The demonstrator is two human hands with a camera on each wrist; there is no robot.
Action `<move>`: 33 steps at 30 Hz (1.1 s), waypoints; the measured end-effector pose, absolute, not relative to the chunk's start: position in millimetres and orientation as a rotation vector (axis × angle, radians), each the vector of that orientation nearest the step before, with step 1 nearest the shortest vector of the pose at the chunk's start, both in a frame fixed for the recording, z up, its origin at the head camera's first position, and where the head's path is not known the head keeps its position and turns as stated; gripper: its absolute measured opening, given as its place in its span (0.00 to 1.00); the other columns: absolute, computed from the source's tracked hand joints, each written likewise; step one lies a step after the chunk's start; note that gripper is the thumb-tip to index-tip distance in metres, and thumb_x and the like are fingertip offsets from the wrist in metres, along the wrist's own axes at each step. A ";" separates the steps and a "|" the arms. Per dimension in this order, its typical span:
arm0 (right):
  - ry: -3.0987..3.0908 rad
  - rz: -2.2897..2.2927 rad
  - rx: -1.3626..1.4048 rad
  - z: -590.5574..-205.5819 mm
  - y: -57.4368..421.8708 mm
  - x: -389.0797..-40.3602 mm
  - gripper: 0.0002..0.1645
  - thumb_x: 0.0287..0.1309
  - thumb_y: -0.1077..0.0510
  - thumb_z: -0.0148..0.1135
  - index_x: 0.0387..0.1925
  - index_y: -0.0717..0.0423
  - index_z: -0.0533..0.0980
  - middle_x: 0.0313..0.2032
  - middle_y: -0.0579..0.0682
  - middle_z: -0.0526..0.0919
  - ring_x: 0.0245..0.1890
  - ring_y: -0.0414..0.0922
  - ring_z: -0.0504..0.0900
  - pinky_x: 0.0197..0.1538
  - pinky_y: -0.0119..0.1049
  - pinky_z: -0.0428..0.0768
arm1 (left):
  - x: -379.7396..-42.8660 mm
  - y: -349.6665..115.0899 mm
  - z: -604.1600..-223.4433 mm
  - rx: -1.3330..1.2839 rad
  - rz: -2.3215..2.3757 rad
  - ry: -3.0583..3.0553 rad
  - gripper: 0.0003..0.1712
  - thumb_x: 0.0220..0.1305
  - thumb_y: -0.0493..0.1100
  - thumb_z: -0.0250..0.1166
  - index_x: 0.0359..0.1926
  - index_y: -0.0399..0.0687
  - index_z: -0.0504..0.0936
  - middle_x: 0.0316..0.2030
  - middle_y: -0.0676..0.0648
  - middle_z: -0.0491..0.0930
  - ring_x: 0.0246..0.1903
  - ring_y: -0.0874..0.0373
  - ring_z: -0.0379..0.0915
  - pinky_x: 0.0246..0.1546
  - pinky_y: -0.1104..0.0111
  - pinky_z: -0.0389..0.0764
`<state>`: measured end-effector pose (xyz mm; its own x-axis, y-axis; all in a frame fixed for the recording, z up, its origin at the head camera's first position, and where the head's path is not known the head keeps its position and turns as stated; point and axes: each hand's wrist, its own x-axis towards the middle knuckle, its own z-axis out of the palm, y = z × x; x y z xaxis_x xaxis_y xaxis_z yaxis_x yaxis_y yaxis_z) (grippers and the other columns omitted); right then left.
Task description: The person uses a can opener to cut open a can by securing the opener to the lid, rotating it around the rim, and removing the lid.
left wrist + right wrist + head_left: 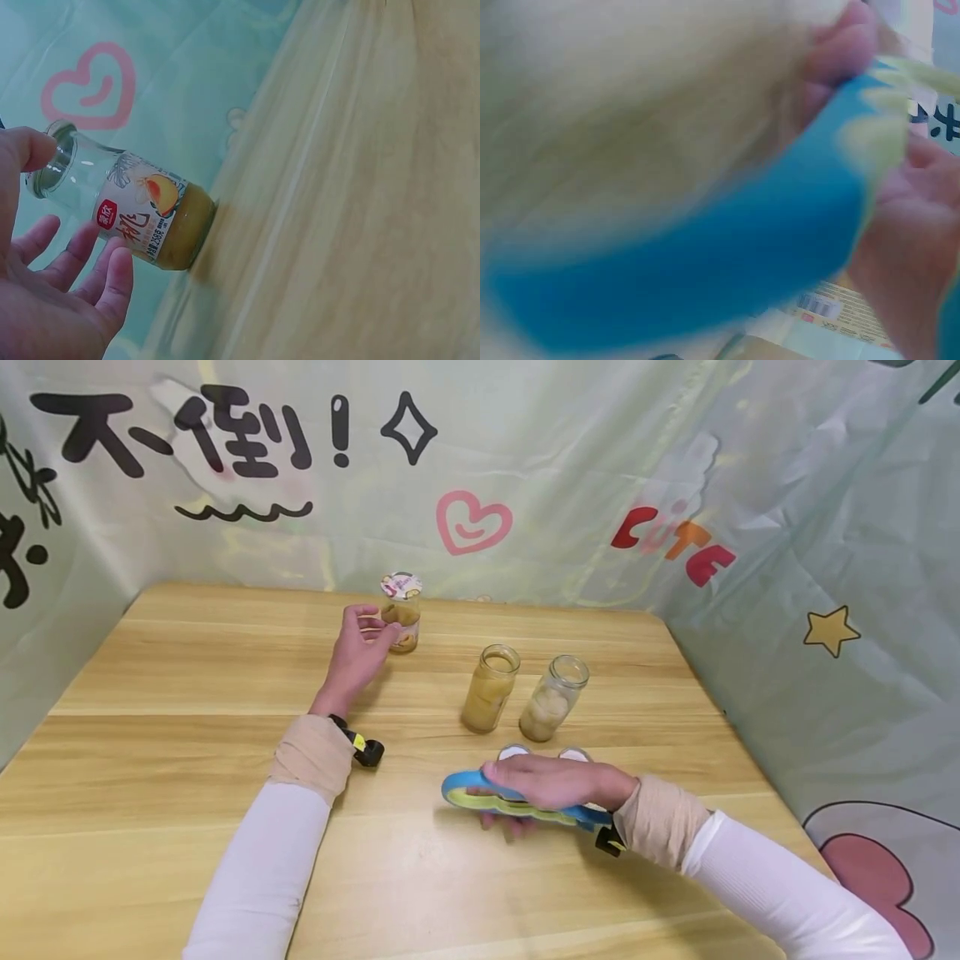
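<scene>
My left hand (pixel 360 647) is at a glass jar (pixel 402 614) with a patterned lid, near the table's back edge. In the left wrist view the jar's label (pixel 154 199) shows a peach, and the left fingers (pixel 94 274) are loosely spread beside it, not wrapped round it. One digit overlaps the lid end there. My right hand (pixel 551 781) holds a blue jar opener (pixel 461 783) with a wavy yellow-green inner edge, low over the front of the table. Part of the opener is hidden by the hand; it looks blurred in the right wrist view.
Two lidless glass jars stand mid-table, one jar (pixel 489 693) with yellow fruit pieces and one jar (pixel 551 703) with pale ones. Two round lids (pixel 513 750) peek out behind the right hand. A printed cloth (pixel 540 460) hangs around the wooden table (pixel 187 710).
</scene>
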<state>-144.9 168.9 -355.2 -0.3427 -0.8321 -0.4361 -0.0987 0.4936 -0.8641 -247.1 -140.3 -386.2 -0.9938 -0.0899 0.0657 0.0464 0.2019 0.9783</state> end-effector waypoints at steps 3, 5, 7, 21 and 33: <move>1.758 -1.018 -0.788 -354.1 166.5 -143.5 0.41 0.80 0.31 0.26 0.66 0.52 0.73 0.50 0.65 0.85 0.32 0.50 0.84 0.32 0.40 0.84 | -248.4 -140.9 -387.5 0.041 -1.915 -2.355 0.36 0.74 0.57 0.61 0.72 0.47 0.58 0.67 0.39 0.68 0.68 0.45 0.68 0.67 0.51 0.74; 1.761 -1.035 -0.791 -353.9 165.2 -143.1 0.40 0.80 0.32 0.24 0.66 0.52 0.72 0.51 0.65 0.85 0.33 0.51 0.85 0.32 0.42 0.85 | -249.5 -141.0 -388.5 0.038 -1.910 -2.360 0.35 0.74 0.55 0.61 0.72 0.47 0.59 0.67 0.39 0.69 0.68 0.45 0.68 0.67 0.51 0.74; 1.770 -1.034 -0.753 -353.3 164.7 -142.8 0.40 0.80 0.32 0.26 0.66 0.51 0.73 0.53 0.63 0.85 0.32 0.51 0.85 0.31 0.41 0.84 | -250.3 -141.3 -389.5 0.035 -1.907 -2.366 0.35 0.74 0.55 0.61 0.72 0.47 0.59 0.67 0.39 0.68 0.68 0.45 0.68 0.67 0.50 0.74; 1.751 -0.986 -0.716 -357.0 165.1 -143.1 0.24 0.67 0.49 0.45 0.55 0.60 0.73 0.45 0.65 0.86 0.32 0.47 0.85 0.31 0.33 0.79 | -254.9 -142.1 -390.3 0.029 -1.891 -2.373 0.34 0.73 0.52 0.62 0.71 0.44 0.62 0.69 0.38 0.67 0.69 0.44 0.66 0.70 0.50 0.72; 1.741 -0.990 -0.866 -362.5 168.2 -146.0 0.24 0.79 0.45 0.47 0.66 0.51 0.73 0.43 0.64 0.87 0.37 0.45 0.83 0.39 0.33 0.83 | -255.5 -143.2 -391.1 0.024 -1.899 -2.360 0.35 0.72 0.51 0.62 0.72 0.44 0.60 0.71 0.37 0.64 0.71 0.43 0.62 0.74 0.49 0.67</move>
<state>-146.0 168.2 -362.5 -0.3263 -0.8698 -0.3700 -0.1268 0.4282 -0.8947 -255.5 -143.2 -391.1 -0.9936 -0.0826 0.0774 0.0580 0.2163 0.9746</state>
